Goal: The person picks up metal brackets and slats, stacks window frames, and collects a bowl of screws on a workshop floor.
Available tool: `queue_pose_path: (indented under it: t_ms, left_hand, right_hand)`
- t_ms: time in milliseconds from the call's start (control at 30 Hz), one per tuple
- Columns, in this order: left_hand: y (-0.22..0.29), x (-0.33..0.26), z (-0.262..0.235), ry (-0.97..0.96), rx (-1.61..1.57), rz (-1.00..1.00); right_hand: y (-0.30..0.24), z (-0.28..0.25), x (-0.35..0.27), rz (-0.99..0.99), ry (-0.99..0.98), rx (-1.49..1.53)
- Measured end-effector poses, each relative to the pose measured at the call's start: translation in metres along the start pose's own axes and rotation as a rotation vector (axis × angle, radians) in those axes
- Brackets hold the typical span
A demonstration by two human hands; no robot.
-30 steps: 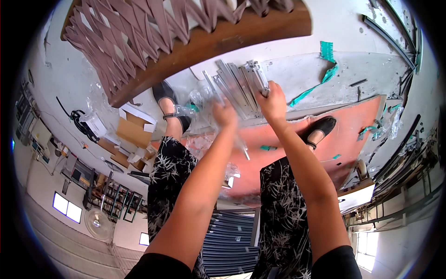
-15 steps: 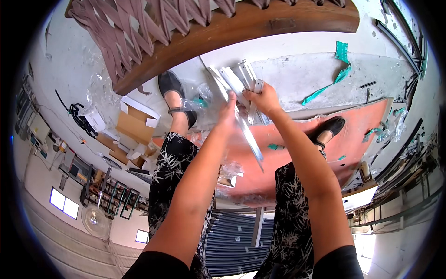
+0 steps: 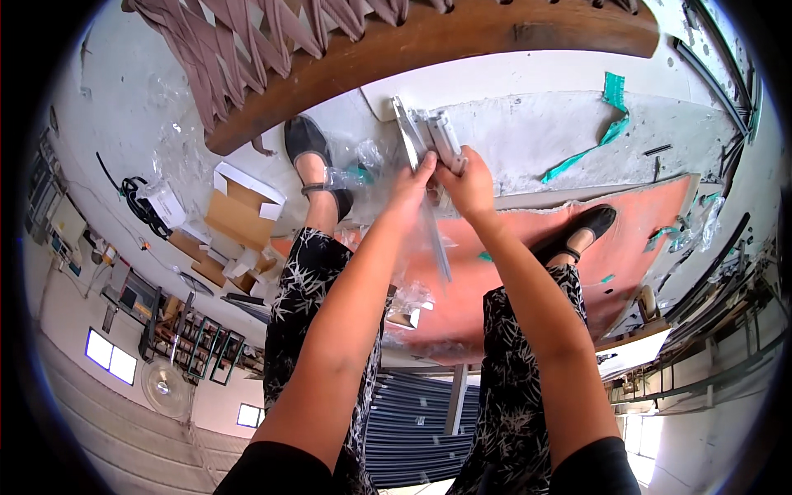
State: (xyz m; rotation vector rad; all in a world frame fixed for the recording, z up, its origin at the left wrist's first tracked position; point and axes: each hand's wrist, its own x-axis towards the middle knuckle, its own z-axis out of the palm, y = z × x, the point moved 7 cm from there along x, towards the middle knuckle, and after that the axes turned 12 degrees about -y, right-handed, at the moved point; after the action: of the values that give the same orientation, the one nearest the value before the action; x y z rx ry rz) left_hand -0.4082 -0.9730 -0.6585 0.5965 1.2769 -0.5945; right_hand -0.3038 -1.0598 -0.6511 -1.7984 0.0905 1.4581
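Note:
My left hand point(image 3: 410, 188) is closed round long silvery metal strips point(image 3: 407, 132), its thumb pressed along them. Their lower ends pass below the hand and look blurred. Close beside it, my right hand point(image 3: 468, 183) grips a bundle of shorter metal rails point(image 3: 446, 140), whose ends stick up past the fingers. The two hands nearly touch at the thumbs. Both are held above the floor, between my feet. How many pieces each hand holds is hidden by the fingers.
A wooden frame with woven mauve straps point(image 3: 412, 51) spans the far side. Reddish board point(image 3: 528, 247) lies under my feet. At left are an opened cardboard box point(image 3: 239, 216) and clear plastic wrap. A green strip point(image 3: 606, 136) lies at right; dark bars point(image 3: 421, 429) are stacked nearest me.
The spread metal pieces are now gathered more upright and closer together. My right hand has moved slightly left and down, toward the left hand. The long strips have swung nearer vertical.

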Motion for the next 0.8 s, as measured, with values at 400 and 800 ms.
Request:
queue_pose_path:
  t_ms: [400,800]
  left_hand:
    - [0.001,-0.003,-0.012,0.019,-0.011,0.036]
    - [0.034,-0.117,0.013,-0.333,0.113,-0.189]
  right_hand:
    - [0.028,0.011,0.016,0.247,-0.355,0.248]
    - [-0.068,0.005,-0.118,-0.022,-0.065,0.010]
